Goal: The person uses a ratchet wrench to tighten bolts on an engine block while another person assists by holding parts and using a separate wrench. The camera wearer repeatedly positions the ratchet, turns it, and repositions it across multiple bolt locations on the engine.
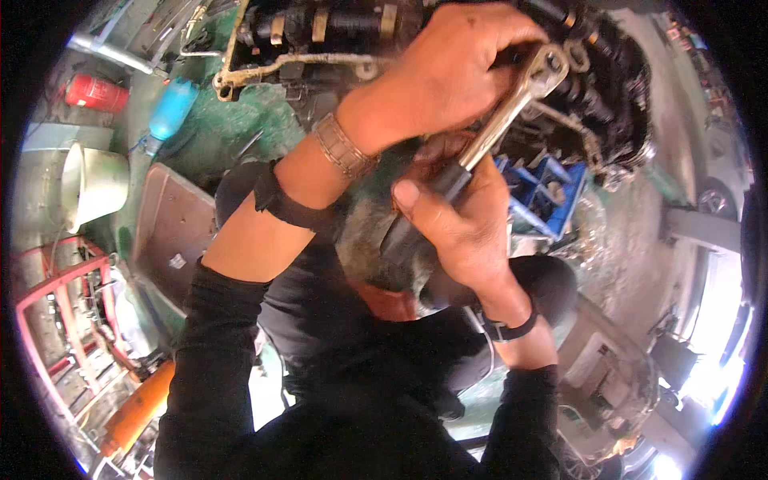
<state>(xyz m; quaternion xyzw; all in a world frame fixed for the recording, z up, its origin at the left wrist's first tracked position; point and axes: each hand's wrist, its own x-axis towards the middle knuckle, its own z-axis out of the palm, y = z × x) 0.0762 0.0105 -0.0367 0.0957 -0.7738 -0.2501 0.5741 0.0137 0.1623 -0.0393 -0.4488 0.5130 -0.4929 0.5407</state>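
Observation:
My right hand [472,232] is wrapped round the dark handle of a ratchet wrench [502,116], thumb along its side. The wrench's shiny shaft slants up and to the right, ending in a round head. Beside that head, my left hand [440,76] is closed, its fingers curled in behind the metal; what they grip is hidden. Both hands are in front of an open, oily black engine [320,28] with a tan rim, spread across the top of the view. The wrench head overlaps the engine, and I cannot tell whether they touch.
Right of my right hand lies a blue compartment tray [552,196] of small parts. On the left are a brown tray [164,232], a white bucket [96,188], a blue bottle [172,108], a red cylinder [96,92], a red metal frame [60,280] and an orange cylinder [140,408].

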